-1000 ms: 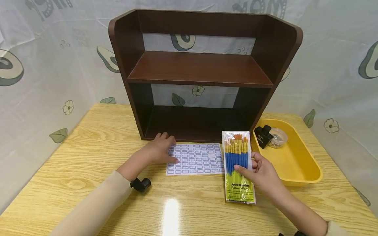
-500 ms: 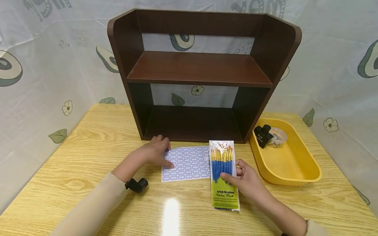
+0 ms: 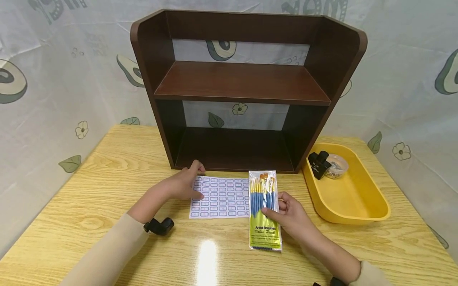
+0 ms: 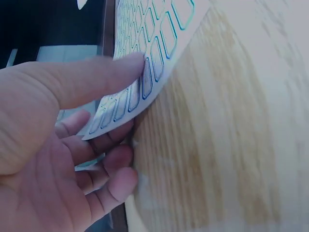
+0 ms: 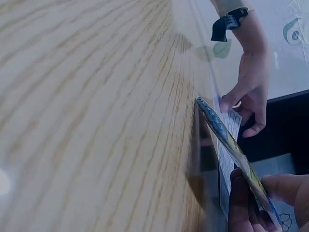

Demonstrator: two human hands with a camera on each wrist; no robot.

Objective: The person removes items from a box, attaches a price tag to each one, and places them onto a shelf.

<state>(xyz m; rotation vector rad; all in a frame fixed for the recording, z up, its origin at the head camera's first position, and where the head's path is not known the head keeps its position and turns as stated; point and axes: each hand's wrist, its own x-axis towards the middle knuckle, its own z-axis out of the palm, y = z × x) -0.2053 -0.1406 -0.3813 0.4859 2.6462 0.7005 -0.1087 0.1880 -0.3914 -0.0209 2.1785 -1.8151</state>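
Note:
A white sheet of small blue-bordered labels (image 3: 222, 198) is pinched at its left edge by my left hand (image 3: 184, 184). In the left wrist view the thumb (image 4: 104, 79) lies on top of the sheet and fingers are beneath its raised corner. My right hand (image 3: 295, 216) grips a flat clear pack of paintbrushes (image 3: 264, 230) with blue handles and a yellow-green label, thumb on the front and fingers behind. The pack covers the sheet's right end. Seen edge-on in the right wrist view, the brush pack (image 5: 224, 133) stands tilted beside the sheet.
Behind the hands stands a dark brown two-tier shelf (image 3: 243, 81). To the right a yellow tray (image 3: 348, 198) holds a black bottle (image 3: 318, 165) and a round clear tub (image 3: 336, 167) of small pieces. A patterned curtain surrounds the wooden table (image 3: 118, 174).
Both hands have moved left, carrying the label sheet and the brush pack. The pack has come away from the yellow tray and covers more of the sheet's right end.

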